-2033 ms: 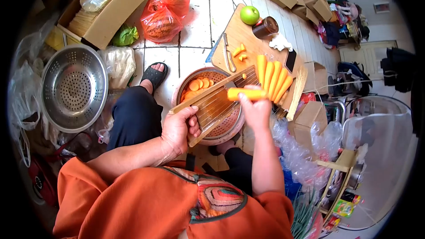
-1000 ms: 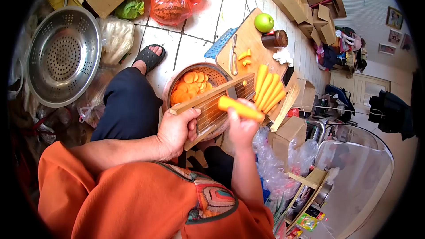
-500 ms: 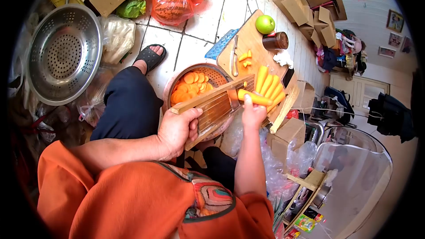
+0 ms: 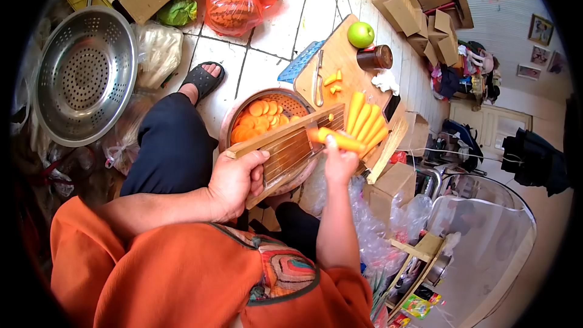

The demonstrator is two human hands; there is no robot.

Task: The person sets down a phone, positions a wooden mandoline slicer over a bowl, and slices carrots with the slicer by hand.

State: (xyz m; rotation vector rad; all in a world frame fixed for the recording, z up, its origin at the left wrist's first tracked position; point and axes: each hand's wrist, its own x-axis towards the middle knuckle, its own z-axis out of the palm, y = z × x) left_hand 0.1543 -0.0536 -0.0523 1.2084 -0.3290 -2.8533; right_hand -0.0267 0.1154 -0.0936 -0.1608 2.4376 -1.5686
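My left hand point(image 4: 234, 185) is wrapped round the near end of a wooden slicer point(image 4: 285, 157), which tilts over a colander basin point(image 4: 294, 103). In the basin lie many round carrot slices point(image 4: 262, 118). My right hand point(image 4: 340, 161) grips a peeled carrot point(image 4: 340, 140), its tip against the slicer's face near the blade, slightly blurred. Beyond it, several peeled whole carrots point(image 4: 363, 118) lie side by side on a wooden board point(image 4: 337, 45). Small carrot ends point(image 4: 333, 78) and a knife or peeler point(image 4: 318, 79) also lie on the board.
A green apple point(image 4: 361, 34), a dark jar point(image 4: 375, 57) and a phone point(image 4: 392, 107) are on the board. A large steel colander point(image 4: 45, 76) stands at left. A red bag point(image 4: 240, 0) rests on the tiles, with cardboard boxes point(image 4: 398, 6) beyond.
The carrot in my right hand has shifted left and slightly down along the slicer. The whole view has drifted a little; my left hand keeps its hold on the slicer.
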